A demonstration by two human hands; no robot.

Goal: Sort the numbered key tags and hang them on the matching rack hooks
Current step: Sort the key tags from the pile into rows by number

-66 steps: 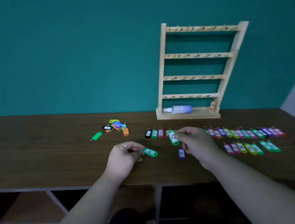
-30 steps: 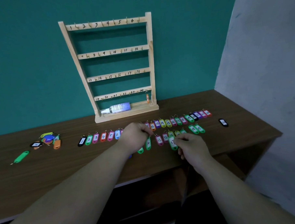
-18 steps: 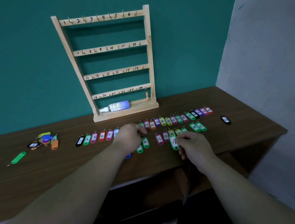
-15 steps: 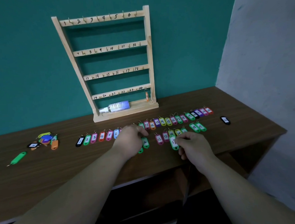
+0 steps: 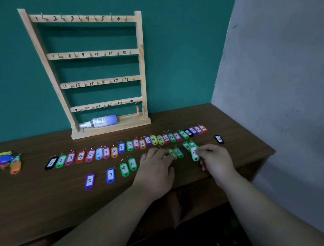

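Against the teal wall stands a wooden rack [image 5: 91, 54] with numbered hooks; one orange tag [image 5: 137, 111] hangs at hook 24. A long row of coloured numbered tags [image 5: 121, 147] lies on the brown table [image 5: 40, 202]. A shorter second row [image 5: 124, 169] lies nearer me. My left hand [image 5: 155, 169] lies fingers-down over tags in that second row, beside a yellow tag [image 5: 171, 152] and green tag 16 [image 5: 178, 152]. My right hand [image 5: 215, 160] pinches a green tag 17 [image 5: 194, 154] by its side, low over the table next to other green tags.
A spray bottle [image 5: 100, 121] lies on the rack's base. A loose pile of tags [image 5: 6, 161] sits at the far left. One black tag [image 5: 219, 139] lies alone near the right corner, close to the grey side wall [image 5: 276, 80].
My left hand slid right from green tag 10 and now covers the pink tags of the second row. My right hand keeps the green tag, shifted slightly right.
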